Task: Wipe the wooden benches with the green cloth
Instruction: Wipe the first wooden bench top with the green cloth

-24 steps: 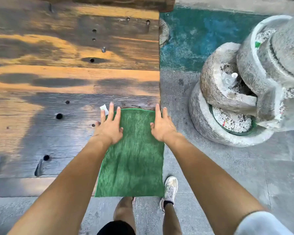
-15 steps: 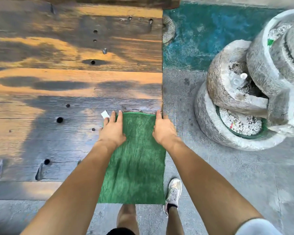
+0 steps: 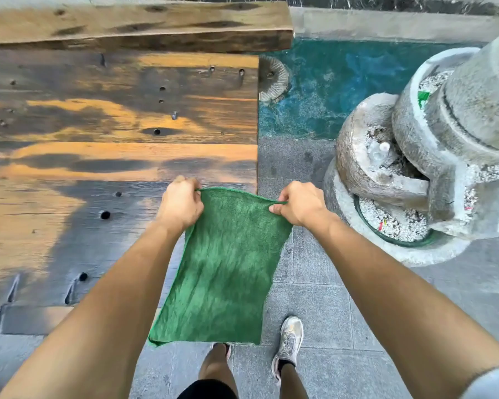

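Note:
The green cloth [image 3: 225, 266] hangs spread between my two hands, over the near right corner of the wooden bench [image 3: 98, 156]. My left hand [image 3: 180, 204] grips its top left corner with curled fingers. My right hand [image 3: 301, 204] pinches the top right corner. The cloth's lower edge droops past the bench's front edge toward the floor. The bench top is dark, weathered wood with orange patches and several round holes. A thicker plank [image 3: 136, 27] lies along its far side.
A stack of stone millstone basins [image 3: 415, 180] filled with white gravel stands on the paving to the right. A teal floor patch [image 3: 343, 87] lies behind it. My legs and a white shoe [image 3: 290, 341] are on the grey tiles below.
Both hands lay flat on the cloth on the bench before. Now they have curled round its top corners and lifted it off the wood.

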Demonstrator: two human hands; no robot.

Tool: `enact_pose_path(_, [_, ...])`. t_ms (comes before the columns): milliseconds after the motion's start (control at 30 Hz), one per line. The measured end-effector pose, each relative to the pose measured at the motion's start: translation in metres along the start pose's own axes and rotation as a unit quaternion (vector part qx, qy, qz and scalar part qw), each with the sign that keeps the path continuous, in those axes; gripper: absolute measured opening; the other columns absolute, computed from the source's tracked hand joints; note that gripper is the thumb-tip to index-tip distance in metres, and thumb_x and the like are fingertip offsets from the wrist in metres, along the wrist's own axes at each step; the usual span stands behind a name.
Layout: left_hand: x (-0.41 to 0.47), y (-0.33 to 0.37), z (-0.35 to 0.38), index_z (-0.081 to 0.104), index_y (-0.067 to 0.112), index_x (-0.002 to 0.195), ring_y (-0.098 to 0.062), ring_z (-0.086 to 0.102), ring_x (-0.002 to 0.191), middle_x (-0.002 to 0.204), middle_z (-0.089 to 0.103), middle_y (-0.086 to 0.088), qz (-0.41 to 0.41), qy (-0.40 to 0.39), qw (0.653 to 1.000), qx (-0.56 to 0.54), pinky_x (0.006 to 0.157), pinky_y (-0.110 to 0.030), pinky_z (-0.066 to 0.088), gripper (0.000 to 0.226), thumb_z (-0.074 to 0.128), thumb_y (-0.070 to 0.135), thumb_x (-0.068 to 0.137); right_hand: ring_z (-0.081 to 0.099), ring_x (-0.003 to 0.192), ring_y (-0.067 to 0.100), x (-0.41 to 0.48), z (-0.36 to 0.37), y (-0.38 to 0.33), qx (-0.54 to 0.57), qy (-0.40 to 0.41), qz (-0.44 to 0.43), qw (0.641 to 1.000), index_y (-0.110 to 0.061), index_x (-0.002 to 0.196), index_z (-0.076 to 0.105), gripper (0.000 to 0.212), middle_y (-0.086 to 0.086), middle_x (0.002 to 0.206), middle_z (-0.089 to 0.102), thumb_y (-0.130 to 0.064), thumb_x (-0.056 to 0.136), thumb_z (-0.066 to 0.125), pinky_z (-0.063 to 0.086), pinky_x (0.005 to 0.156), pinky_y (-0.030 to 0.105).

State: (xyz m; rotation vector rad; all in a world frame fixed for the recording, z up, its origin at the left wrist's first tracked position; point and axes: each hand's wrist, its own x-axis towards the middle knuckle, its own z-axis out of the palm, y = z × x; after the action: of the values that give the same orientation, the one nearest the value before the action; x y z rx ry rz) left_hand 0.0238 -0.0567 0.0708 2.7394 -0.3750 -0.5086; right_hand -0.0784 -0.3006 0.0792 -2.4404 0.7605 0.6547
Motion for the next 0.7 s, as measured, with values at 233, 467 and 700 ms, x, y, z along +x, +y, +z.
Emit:
enact_pose_path(233, [-0.033,0.054,-0.03,0.061,0.003,0.122,-0.046,0.058,0.108,0.113,0.061,-0.026,0.08,0.05,0.995,-0.028,0.09,-0.046,0.044,0.022,0.049,0.012,0.105,0.063,0.087,0.016,-0.047,-0.075,0.055,0.133,0.013,-0.078,0.988,-0.029,0.083,0.075,0.014,-0.005,0.086,0.069,-0.039,0.088,0.084,0.044,0.073,0.022])
enact_pose_path(467, [-0.059,0.133,-0.064,0.055,0.007,0.124,-0.049,0.063,0.094,0.101,0.07,-0.029,0.139,0.108,0.983,-0.055,0.081,-0.049,0.051,0.022,0.045,0.019,0.108,0.065,0.105,0.025,-0.083,-0.147,0.089,0.153,0.169,-0.121,0.966,-0.021,0.101,0.079,0.018,0.005,0.1,0.075,-0.038,0.096,0.075,0.039,0.08,0.024])
enact_pose_path(700, [-0.043,0.186,-0.1,0.057,0.006,0.122,-0.046,0.062,0.105,0.11,0.07,-0.026,0.168,0.169,0.969,-0.067,0.084,-0.047,0.046,0.023,0.045,0.021,0.109,0.064,0.118,0.031,-0.091,-0.22,0.096,0.145,0.245,-0.158,0.946,-0.014,0.11,0.08,0.032,0.012,0.114,0.077,-0.043,0.097,0.073,0.047,0.095,0.032])
